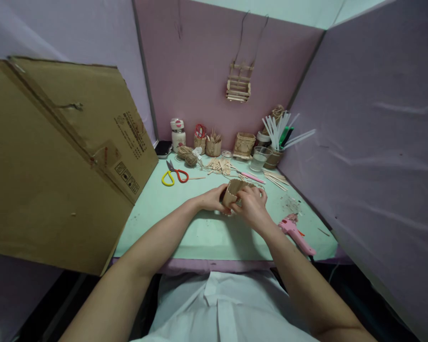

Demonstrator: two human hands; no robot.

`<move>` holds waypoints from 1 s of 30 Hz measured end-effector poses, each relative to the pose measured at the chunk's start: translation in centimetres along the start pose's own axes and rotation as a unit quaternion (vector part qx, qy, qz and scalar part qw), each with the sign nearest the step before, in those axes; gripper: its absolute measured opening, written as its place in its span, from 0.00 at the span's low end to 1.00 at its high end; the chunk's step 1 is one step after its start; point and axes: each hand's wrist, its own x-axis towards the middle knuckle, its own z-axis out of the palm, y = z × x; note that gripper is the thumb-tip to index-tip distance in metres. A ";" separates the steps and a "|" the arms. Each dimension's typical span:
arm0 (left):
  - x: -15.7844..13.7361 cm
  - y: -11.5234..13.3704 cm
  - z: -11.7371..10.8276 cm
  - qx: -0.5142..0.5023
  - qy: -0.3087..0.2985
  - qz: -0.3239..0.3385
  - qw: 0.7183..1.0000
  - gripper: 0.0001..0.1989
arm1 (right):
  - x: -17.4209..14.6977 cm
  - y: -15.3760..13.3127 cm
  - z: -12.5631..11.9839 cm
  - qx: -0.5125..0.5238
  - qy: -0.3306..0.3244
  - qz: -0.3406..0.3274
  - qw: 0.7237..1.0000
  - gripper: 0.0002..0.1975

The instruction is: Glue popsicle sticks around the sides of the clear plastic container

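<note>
A small tan cup [231,191] with a scalloped rim, which looks built of craft sticks, is held between my two hands a little above the table. My left hand [213,198] wraps its left side, fingers closed against the wall. From the right, my right hand [251,203] grips the near wall and rim, its fingers bent over the edge and partly hiding the inside. A pink glue gun [296,234] lies to the right of my right hand. Beyond the cup lie a pink pen-like tool [253,177] and a pile of flat wooden sticks [219,166].
Scissors [174,175] lie at the left, near a twine ball [187,156]. Along the back stand a white bottle [178,135], stick holders [213,145], a glass of liquid [259,159] and a pot of glue sticks [276,133]. A cardboard sheet [67,166] leans at left.
</note>
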 end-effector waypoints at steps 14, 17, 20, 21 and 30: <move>0.0 0.1 0.1 0.008 0.013 -0.002 1.000 0.45 | -1.8 -0.3 0.4 -0.064 0.089 -0.043 0.993 0.04; -0.1 0.2 0.2 0.008 0.017 0.003 1.000 0.45 | -2.2 -0.6 0.4 -0.067 0.100 -0.039 0.992 0.04; -0.1 0.5 0.1 0.014 0.017 -0.009 1.000 0.45 | -2.2 -0.8 0.3 -0.065 0.095 -0.038 0.993 0.05; -0.2 0.6 0.1 0.016 0.017 -0.014 1.000 0.45 | -2.2 -0.8 0.2 -0.064 0.091 -0.037 0.993 0.06; -0.3 1.2 0.0 0.023 0.015 -0.015 1.000 0.44 | -2.2 -0.9 0.3 -0.059 0.101 -0.037 0.992 0.06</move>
